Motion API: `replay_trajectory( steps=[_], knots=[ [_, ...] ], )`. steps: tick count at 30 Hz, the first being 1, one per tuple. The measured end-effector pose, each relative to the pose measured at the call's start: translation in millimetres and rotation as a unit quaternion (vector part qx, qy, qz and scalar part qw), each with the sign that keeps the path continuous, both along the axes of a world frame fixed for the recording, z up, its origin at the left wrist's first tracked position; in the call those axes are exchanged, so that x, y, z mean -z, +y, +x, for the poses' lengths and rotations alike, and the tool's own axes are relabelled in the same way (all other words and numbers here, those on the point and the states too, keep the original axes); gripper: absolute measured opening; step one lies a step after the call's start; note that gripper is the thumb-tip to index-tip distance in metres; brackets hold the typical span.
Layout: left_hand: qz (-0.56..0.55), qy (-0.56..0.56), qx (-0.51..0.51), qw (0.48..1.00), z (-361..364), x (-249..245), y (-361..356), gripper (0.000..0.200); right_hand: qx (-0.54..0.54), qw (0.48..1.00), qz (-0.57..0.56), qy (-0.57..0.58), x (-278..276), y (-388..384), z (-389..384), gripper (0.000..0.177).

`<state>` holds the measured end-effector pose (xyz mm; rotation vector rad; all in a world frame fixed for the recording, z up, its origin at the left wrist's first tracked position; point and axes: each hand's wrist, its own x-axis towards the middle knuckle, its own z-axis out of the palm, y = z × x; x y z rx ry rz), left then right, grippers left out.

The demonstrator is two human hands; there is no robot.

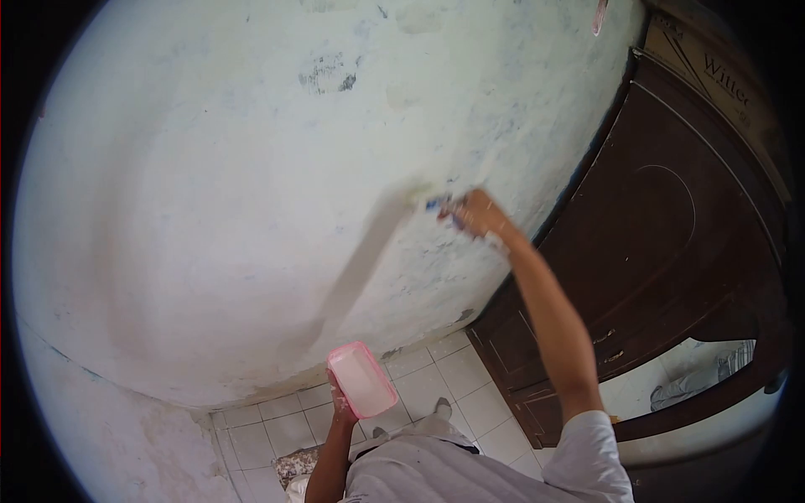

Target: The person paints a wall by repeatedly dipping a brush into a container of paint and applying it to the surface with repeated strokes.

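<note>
My right hand (476, 214) is raised to the wall, its fingers closed round a paintbrush (436, 204) with blue showing on it. The brush's pale tip is at the patchy white wall (243, 176), where the arm's shadow also falls; motion blurs its outline. Lower down, my left hand (340, 401) grips a pink-rimmed plastic tub (392, 401) by its left side. White paint (362, 381) shows inside the tub, which is held out in front of my body above the floor.
A dark brown wooden wardrobe (637, 210) with a mirror (683, 381) stands along the right, a cardboard box (713, 71) on top. White tiles (461, 369) cover the floor around my feet. A patterned bundle (295, 466) lies by my left arm.
</note>
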<state>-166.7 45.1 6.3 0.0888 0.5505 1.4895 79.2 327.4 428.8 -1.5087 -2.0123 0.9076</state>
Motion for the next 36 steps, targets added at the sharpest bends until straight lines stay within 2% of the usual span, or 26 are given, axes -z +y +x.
replay_trajectory(
  steps=[3,6,8,9,10,11,15,18,21,26,29,31,33,34,35,36],
  knots=[
    [-0.008,-0.017,-0.006,1.0,4,-13,1,0.084,-0.016,0.992,0.109,0.059,-84,-31,0,0.034],
    [-0.003,-0.002,-0.031,1.0,6,-7,-3,0.081,0.025,0.975,0.168,0.143,-83,-52,-7,0.034],
    [-0.019,-0.008,-0.054,0.998,10,-3,-7,0.08,0.052,0.939,0.298,0.164,-4,-38,-18,0.035],
    [-0.025,-0.01,-0.065,0.997,12,-1,-6,0.079,0.064,0.946,0.278,0.153,30,-42,-26,0.034],
    [-0.02,-0.013,-0.07,0.997,13,0,-7,0.078,0.066,0.967,0.211,0.13,74,-38,-30,0.033],
    [-0.017,-0.017,-0.075,0.997,15,2,-11,0.078,0.058,0.953,0.275,0.111,150,-15,-31,0.033],
    [-0.019,-0.01,-0.102,0.995,13,7,-18,0.077,0.041,0.991,0.084,0.095,283,-22,-24,0.034],
    [-0.012,0.005,-0.1,0.995,11,5,-23,0.076,0.052,0.982,-0.172,0.051,322,-11,-8,0.034],
    [0.0,0.01,-0.109,0.994,5,32,-30,0.075,0.021,0.981,-0.173,0.087,283,3,-4,0.036],
    [-0.006,0.046,-0.096,0.994,6,0,-32,0.082,0.004,0.996,0.005,0.094,26,-21,-15,0.038],
    [-0.008,0.041,-0.089,0.995,5,0,-29,0.081,-0.001,0.984,0.057,0.17,-42,-42,-13,0.04],
    [-0.01,0.038,-0.087,0.995,4,-1,-27,0.081,0.009,0.972,0.094,0.217,-38,-45,-15,0.039],
    [-0.006,0.036,-0.085,0.996,3,-4,-25,0.081,0.029,0.956,0.15,0.251,2,-45,-22,0.035],
    [-0.004,0.036,-0.085,0.996,3,-6,-24,0.081,0.035,0.955,0.169,0.242,51,-27,-25,0.033],
    [-0.003,0.035,-0.084,0.996,3,-8,-24,0.081,0.022,0.951,0.264,0.16,105,-11,-26,0.028],
    [0.0,0.036,-0.086,0.996,3,-11,-23,0.081,0.021,0.967,0.203,0.156,139,-20,-28,0.025]
  ],
)
